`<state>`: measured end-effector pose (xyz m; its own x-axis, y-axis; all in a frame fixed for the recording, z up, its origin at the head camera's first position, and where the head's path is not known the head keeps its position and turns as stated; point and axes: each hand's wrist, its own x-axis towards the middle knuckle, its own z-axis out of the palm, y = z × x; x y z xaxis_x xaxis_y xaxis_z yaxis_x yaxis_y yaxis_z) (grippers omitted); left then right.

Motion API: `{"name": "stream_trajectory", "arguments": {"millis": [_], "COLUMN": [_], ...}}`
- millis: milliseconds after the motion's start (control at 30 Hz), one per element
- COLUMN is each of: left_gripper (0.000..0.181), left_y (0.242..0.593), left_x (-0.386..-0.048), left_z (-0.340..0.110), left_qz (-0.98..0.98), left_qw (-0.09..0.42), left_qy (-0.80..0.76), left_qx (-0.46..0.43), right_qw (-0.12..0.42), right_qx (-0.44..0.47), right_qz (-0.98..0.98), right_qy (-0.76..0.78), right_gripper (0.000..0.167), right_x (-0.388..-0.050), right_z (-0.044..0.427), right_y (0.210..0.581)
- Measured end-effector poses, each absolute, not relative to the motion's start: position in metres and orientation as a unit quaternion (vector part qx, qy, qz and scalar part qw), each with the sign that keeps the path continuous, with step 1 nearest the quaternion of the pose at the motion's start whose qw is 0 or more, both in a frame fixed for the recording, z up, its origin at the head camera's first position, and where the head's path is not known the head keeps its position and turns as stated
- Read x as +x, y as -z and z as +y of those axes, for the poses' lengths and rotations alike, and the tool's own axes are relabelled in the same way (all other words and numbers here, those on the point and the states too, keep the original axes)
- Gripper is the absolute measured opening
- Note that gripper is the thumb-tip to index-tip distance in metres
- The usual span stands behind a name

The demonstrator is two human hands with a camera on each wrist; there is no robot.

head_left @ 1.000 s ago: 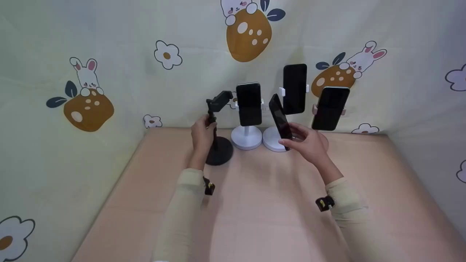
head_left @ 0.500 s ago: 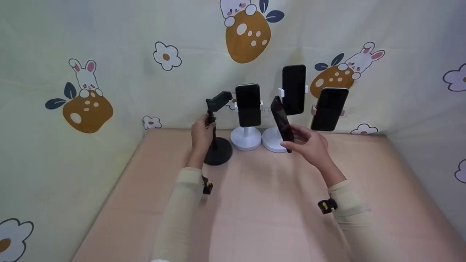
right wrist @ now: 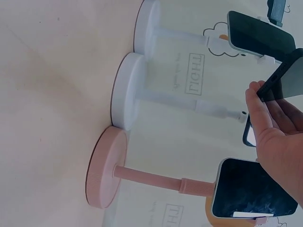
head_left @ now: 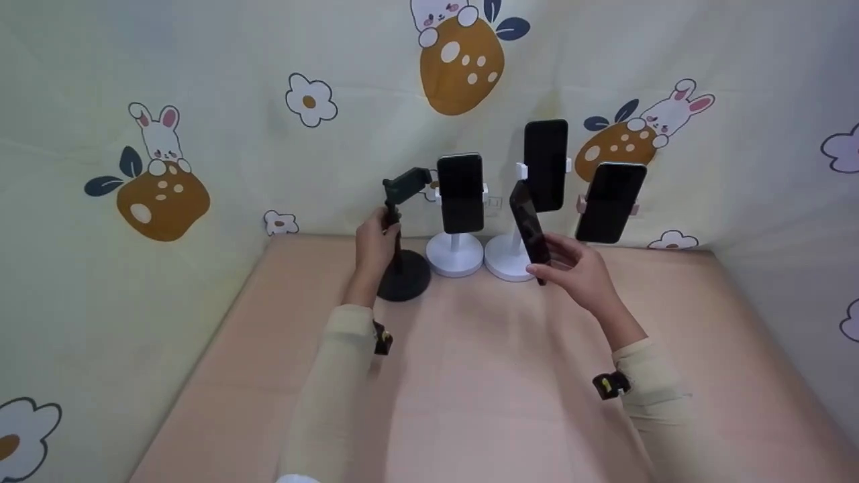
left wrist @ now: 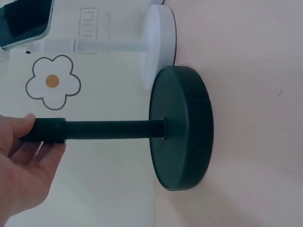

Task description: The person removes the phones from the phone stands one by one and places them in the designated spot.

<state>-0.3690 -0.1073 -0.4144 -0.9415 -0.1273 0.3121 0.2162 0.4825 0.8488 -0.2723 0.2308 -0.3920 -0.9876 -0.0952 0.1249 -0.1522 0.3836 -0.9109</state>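
Observation:
My left hand (head_left: 375,247) grips the post of a black phone stand (head_left: 404,276) at its ribbed collar, as the left wrist view shows. The stand's round base rests on the table, and its tilted clamp (head_left: 407,186) has no phone in it. My right hand (head_left: 582,276) holds a dark smartphone (head_left: 530,225) by its lower part, thumb on one side and fingers on the other. That phone is tilted, off the table, in front of the taller white stand (head_left: 508,263). In the right wrist view the held phone (right wrist: 284,78) is partly cut off by the frame edge.
Along the back stand a white stand (head_left: 455,258), the taller white one and a pink stand (right wrist: 106,168), each bearing a phone, such as the middle phone (head_left: 460,193), tall phone (head_left: 545,164) and right phone (head_left: 612,201). A patterned cloth wall (head_left: 362,40) rises behind the peach tabletop (head_left: 470,376).
My right hand has drawn the held phone slightly to the right and toward me, away from the white stands. The left hand keeps its grip on the black stand.

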Motion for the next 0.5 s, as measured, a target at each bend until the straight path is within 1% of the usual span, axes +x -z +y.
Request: {"name": "stream_trajectory", "arguments": {"millis": [100, 333, 500], "left_gripper": [0.031, 0.042, 0.042], "left_y": [0.415, 0.414, 0.415], "left_x": [-0.368, -0.363, -0.359], "left_z": [-0.108, -0.112, -0.118], "left_qz": [-0.848, -0.858, -0.853], "left_qw": [0.162, 0.133, 0.116], "left_qy": [0.505, 0.497, 0.508], "left_qx": [-0.026, -0.015, -0.016], "right_qw": [0.027, 0.028, 0.022], "right_qx": [0.076, 0.077, 0.067], "right_qz": [-0.832, -0.834, -0.837], "right_qy": [-0.549, -0.546, -0.543], "right_gripper": [0.078, 0.078, 0.079], "right_x": [-0.271, -0.27, -0.268], "right_z": [0.232, 0.238, 0.243], "right_y": [0.394, 0.395, 0.395]}}
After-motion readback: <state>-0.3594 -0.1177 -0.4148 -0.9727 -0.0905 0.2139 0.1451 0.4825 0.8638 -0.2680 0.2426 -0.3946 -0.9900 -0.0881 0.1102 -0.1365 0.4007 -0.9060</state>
